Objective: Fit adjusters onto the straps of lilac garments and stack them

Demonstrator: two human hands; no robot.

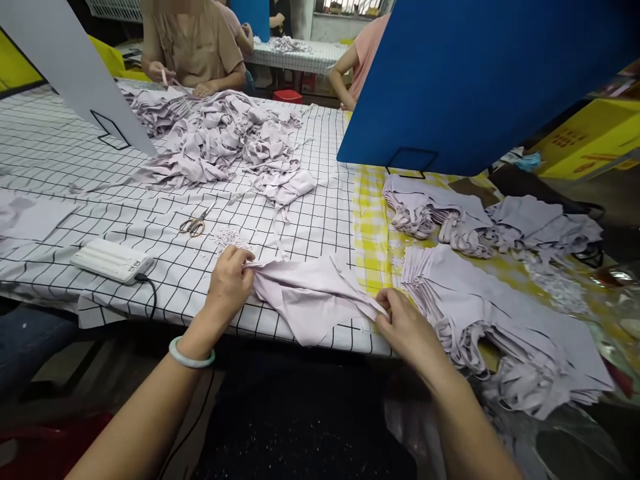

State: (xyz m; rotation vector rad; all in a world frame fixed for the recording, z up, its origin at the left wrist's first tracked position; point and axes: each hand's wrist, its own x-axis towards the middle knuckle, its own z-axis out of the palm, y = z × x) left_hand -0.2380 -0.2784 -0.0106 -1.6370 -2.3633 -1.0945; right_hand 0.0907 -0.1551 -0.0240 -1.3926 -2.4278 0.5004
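A pale lilac piece of cut fabric (305,293) stretches between my two hands at the front edge of the table. My left hand (230,277) pinches its left end, fingers closed. At the right end, my right hand (404,321) grips the fabric between thumb and fingers. The middle of the piece sags toward the table edge. Behind my left hand lie small thread scissors (194,225) and a little heap of clippings (230,239). Close to my right hand is a fanned stack of lilac fabric pieces (500,313).
A large loose pile of lilac fabric (220,137) covers the table's far middle. A white power bank (113,260) with a black cable sits at left. A blue panel (465,80) and a white panel (75,67) stand on the table. A co-worker (193,47) sits opposite.
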